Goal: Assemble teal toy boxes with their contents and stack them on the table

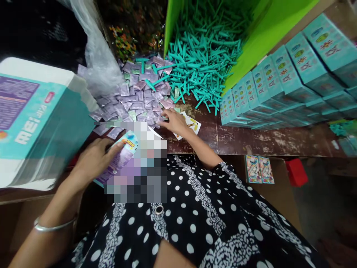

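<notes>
My left hand (95,158) is closed around a small teal and purple carton (122,156), held near my lap; part of it is blurred out. My right hand (174,121) reaches forward to the near edge of a heap of small purple sachets (134,98) on the worn wooden table (251,139), fingers curled on the sachets; what they pinch is hidden. Under that hand lies a white printed leaflet (193,124). A pile of teal plastic sticks (203,56) spills toward the sachets.
A green box (267,33) holds the sticks. Rows of filled teal cartons (279,82) stand at the right. A tall stack of flat carton blanks (33,119) sits at the left, a clear plastic bag (97,56) behind it. Printed cards (259,169) and a red object (296,172) lie below the table.
</notes>
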`<action>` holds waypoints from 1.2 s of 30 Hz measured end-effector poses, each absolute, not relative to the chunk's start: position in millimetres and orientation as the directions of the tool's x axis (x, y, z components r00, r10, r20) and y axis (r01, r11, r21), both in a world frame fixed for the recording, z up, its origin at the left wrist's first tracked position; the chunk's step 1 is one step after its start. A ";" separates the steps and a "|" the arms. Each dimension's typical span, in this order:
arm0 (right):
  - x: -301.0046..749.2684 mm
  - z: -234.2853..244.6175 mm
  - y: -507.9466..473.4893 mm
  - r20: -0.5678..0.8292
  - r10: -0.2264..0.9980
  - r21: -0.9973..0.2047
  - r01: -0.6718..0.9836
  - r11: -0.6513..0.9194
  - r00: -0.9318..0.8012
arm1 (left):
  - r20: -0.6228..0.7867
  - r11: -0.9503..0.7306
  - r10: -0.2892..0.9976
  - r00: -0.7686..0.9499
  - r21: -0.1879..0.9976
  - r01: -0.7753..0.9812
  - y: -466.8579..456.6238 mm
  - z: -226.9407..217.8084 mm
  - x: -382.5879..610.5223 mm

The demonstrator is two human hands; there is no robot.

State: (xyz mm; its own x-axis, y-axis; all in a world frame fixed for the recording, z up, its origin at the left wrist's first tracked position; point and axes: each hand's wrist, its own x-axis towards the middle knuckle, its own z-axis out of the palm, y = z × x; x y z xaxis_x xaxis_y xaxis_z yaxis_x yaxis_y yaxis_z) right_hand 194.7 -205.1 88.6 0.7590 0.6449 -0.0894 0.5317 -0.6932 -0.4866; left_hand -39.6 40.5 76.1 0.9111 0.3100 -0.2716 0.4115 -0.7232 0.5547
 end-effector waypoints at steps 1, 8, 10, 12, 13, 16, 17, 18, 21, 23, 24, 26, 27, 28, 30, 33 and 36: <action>195.4 85.0 -201.4 -0.120 0.658 -0.451 0.550 -0.703 0.744 | -0.302 -0.689 0.315 0.900 0.579 0.436 41.1 79.1 -38.2; 216.5 74.2 -194.7 -0.011 0.642 -0.612 0.503 -0.611 0.766 | -0.354 -0.526 0.393 0.849 0.670 0.523 56.6 96.5 -36.3; 244.8 90.0 -217.7 0.047 0.558 -0.580 0.477 -0.660 0.828 | -0.345 -0.503 0.436 0.831 0.672 0.543 64.2 90.7 -36.6; 276.2 110.2 -248.2 0.088 0.477 -0.403 0.469 -0.786 0.875 | -0.340 -0.482 0.444 0.829 0.690 0.540 70.6 81.4 -36.0; 290.3 119.5 -263.3 0.079 0.452 -0.268 0.456 -0.849 0.889 | -0.336 -0.473 0.442 0.832 0.701 0.534 72.8 76.4 -35.4; 319.2 135.8 -296.5 -0.096 0.460 0.093 0.468 -0.879 0.883 | -0.320 -0.465 0.437 0.841 0.720 0.515 75.9 64.5 -33.0; 324.4 136.8 -302.4 -0.160 0.475 0.151 0.497 -0.855 0.865 | -0.312 -0.466 0.440 0.842 0.722 0.511 75.8 62.5 -32.5; 327.9 136.4 -306.1 -0.206 0.494 0.179 0.528 -0.830 0.845 | -0.307 -0.464 0.445 0.842 0.725 0.509 75.2 61.6 -32.4; 334.2 132.7 -309.5 -0.226 0.535 0.175 0.575 -0.799 0.814 | -0.305 -0.429 0.466 0.831 0.743 0.513 70.8 65.4 -34.4; 336.6 133.8 -307.7 -0.111 0.549 0.075 0.558 -0.826 0.828 | -0.291 -0.411 0.479 0.828 0.759 0.504 66.8 71.1 -36.2; 336.5 135.9 -305.1 -0.010 0.544 -0.032 0.544 -0.839 0.839 | -0.284 -0.409 0.478 0.831 0.765 0.497 64.7 74.1 -36.6; 330.8 142.0 -294.6 0.183 0.485 -0.351 0.518 -0.780 0.855 | -0.281 -0.408 0.469 0.837 0.772 0.487 60.6 79.2 -35.0; 324.4 145.5 -285.9 0.219 0.456 -0.519 0.499 -0.694 0.862 | -0.283 -0.408 0.465 0.839 0.772 0.487 58.7 81.1 -32.7; 315.5 148.7 -274.8 0.208 0.449 -0.667 0.462 -0.585 0.869 | -0.286 -0.408 0.463 0.839 0.772 0.488 56.7 82.5 -29.4; 291.6 153.4 -246.3 0.097 0.492 -0.868 0.316 -0.384 0.865 | -0.279 -0.411 0.459 0.844 0.775 0.479 52.2 84.4 -20.5; 249.6 154.1 -198.9 -0.085 0.575 -0.960 0.087 -0.266 0.814 | -0.239 -0.417 0.430 0.871 0.803 0.426 43.7 87.1 -7.1; 217.1 149.1 -166.1 -0.207 0.687 -0.954 0.012 -0.300 0.697 | -0.190 -0.389 0.415 0.890 0.847 0.363 36.1 91.0 -0.3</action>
State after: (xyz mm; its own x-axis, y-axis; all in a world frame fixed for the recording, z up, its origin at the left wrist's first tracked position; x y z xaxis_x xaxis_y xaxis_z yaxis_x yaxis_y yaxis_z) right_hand 217.1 -166.1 149.1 0.6967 0.6869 -0.2069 0.0121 -0.2996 -0.9540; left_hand -0.3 36.1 91.0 0.8896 0.4152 -0.1903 0.3629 -0.3893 0.8466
